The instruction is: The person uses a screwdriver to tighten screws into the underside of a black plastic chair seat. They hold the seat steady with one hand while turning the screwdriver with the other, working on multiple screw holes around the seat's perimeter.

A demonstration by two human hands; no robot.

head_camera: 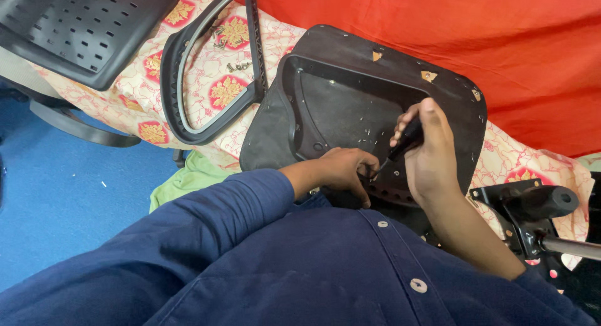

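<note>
Nearest the camera, a dark blue shirt (325, 269) with pale buttons fills the lower part of the view, and both sleeved arms are seen reaching forward from it. Beyond it, an upturned black chair seat (350, 107) is laid on a table covered with a pink and cream floral cloth (206, 69); its underside is turned up like a shallow tray, with a raised rim, chipped spots along the far edge showing pale wood, and small light flecks scattered inside the recess. A red fabric (488, 44) is hung behind the table. A perforated black chair back (81, 25) is seen at the upper left, and a curved black and grey armrest frame (206, 75) is laid on the cloth beside the seat, with a few small screws (238, 67) lying within its loop. A black metal chair mechanism (532, 213) with a lever is set at the right edge, just beside the seat. A green cloth (194, 175) is tucked below the table edge, above blue carpet (69, 194). The right hand (429, 157) is raised over the near rim of the seat, its fingers wrapped tightly around the black handle of a screwdriver (400, 144), thumb upward, the shaft angled down and leftward. The left hand (341, 172) is rested on the near rim, its fingers curled and pressed together around the screwdriver's tip; what is pinched there cannot be told.
</note>
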